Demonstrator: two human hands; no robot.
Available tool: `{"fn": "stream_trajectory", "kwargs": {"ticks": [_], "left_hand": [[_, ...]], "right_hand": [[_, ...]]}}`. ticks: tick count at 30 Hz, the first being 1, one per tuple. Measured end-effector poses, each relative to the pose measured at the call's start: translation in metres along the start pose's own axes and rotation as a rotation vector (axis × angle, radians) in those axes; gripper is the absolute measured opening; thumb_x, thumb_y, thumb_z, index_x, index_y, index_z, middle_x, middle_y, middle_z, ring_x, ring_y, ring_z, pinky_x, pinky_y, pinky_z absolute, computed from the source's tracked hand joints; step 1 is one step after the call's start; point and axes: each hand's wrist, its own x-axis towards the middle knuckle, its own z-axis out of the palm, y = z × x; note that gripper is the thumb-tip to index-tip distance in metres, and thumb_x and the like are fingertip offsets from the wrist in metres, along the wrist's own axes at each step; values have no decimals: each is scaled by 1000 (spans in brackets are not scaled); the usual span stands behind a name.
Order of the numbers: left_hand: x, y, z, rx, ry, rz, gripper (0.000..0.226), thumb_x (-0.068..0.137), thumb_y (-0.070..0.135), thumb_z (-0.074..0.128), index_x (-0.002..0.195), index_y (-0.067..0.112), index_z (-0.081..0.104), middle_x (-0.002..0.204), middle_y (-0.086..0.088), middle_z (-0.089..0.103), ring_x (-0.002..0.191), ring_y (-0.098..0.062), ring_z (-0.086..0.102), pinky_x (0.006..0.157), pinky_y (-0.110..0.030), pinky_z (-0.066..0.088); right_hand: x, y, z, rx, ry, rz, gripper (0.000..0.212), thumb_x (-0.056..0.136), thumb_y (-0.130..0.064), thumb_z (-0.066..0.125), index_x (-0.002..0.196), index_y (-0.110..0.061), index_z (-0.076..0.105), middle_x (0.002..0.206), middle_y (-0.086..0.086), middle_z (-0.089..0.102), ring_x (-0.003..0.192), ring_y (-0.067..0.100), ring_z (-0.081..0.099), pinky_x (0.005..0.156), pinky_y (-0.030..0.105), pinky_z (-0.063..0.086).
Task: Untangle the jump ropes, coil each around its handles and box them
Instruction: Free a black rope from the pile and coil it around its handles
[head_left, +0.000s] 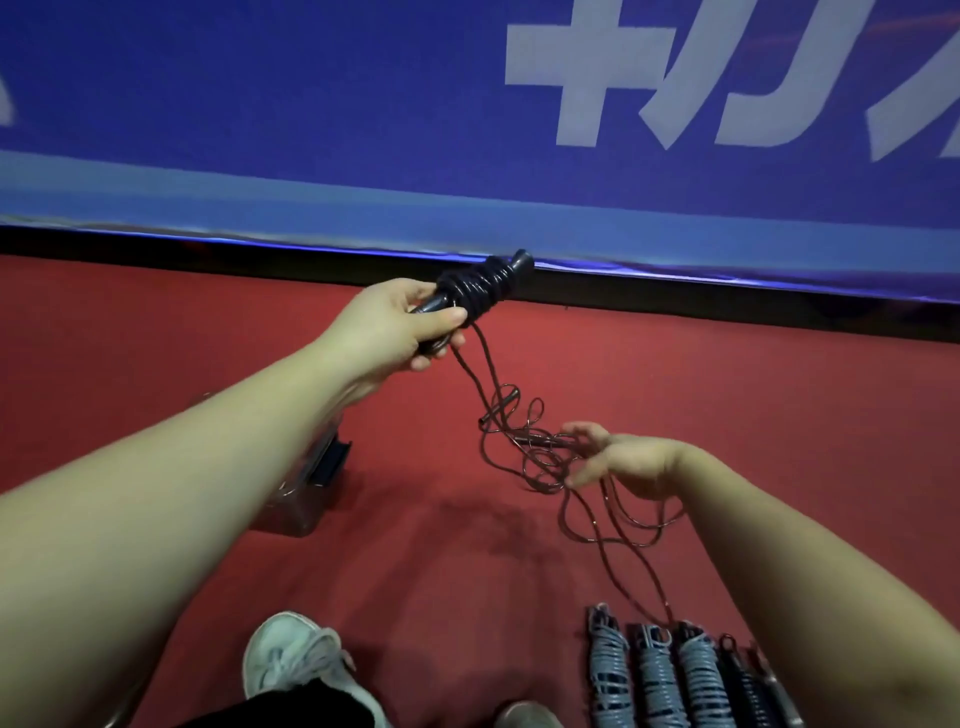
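Below the left forearm a clear box (291, 512) waits, and what it holds cannot be made out. The left hand (400, 325) grips the black handles (498, 280), with several turns of the black rope (524, 452) already wound just beyond its fingers, while the rest hangs down in loose, knotted loops to the right hand (631, 462), which is open with slack fingers and cord draped across them. Below the right forearm a row of coiled ropes (696, 675) lies finished on the floor, so this rope seems partly coiled and boxing remains.
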Motion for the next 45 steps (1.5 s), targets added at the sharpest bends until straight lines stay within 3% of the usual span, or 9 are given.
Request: {"fn": "stream_trajectory", "kwargs": {"ticks": [5,8,11,14,20,24,31,41,45], "left_hand": [[-8,17,13,-59,-83,-50,11,91,2,55,87,11,60,60,-3,61,45,-6,47,35,-13,29],[-18,30,19,-95,-139,-26,8,91,3,55,88,8,61,62,-5,60,47,-8,46,35,-13,30],[-23,39,16,-159,-132,1,5,92,5,55,89,7,58,64,-6,59,50,-13,42,35,-14,30],[-20,38,-3,-24,21,23,4,92,6,57,89,9,57,62,-3,61,46,-8,48,36,-14,33],[-10,1,-48,357,257,17,25,88,10,64,113,8,61,69,-6,63,49,-9,52,40,-16,37],[-1,-20,-62,666,395,-41,50,84,29,70,124,7,50,104,-10,62,94,-26,60,69,-25,39],[7,-35,-47,766,164,16,34,80,23,74,111,18,60,95,-4,64,81,-19,54,68,-24,35],[-5,-10,-19,597,-351,154,20,90,6,59,91,18,43,69,-1,59,54,-8,51,55,-20,42],[-20,13,-15,223,-485,201,27,87,-12,52,86,14,43,60,-3,57,49,-7,48,48,-17,39]], "right_hand": [[-9,-67,14,-34,127,-380,88,83,-16,68,149,-30,12,156,1,18,132,5,26,104,26,31],[-8,-102,38,121,65,-575,72,82,-20,66,143,-17,28,142,-3,42,134,8,34,112,32,28],[-8,-121,61,380,-10,-666,17,97,-21,48,113,-15,50,89,-1,59,85,11,61,93,33,46],[-9,-118,76,475,-23,-630,24,103,-29,32,98,-16,52,54,-10,32,43,3,27,48,17,36],[-25,-98,61,-309,303,-447,31,101,-29,39,78,-23,58,55,-9,42,48,8,40,47,20,33],[-47,-102,64,-866,496,-392,28,100,-39,37,88,-18,52,85,9,63,84,31,58,68,33,43],[-82,-172,73,-1492,891,-962,12,82,-23,66,88,-13,69,66,6,59,55,28,57,42,24,33],[-79,-168,10,-1049,1110,-683,25,94,-40,50,101,-24,68,94,0,63,91,22,57,62,27,30],[-75,-153,-1,-665,851,-636,18,95,-35,51,88,-28,67,85,-11,64,86,8,57,69,26,38]]}}
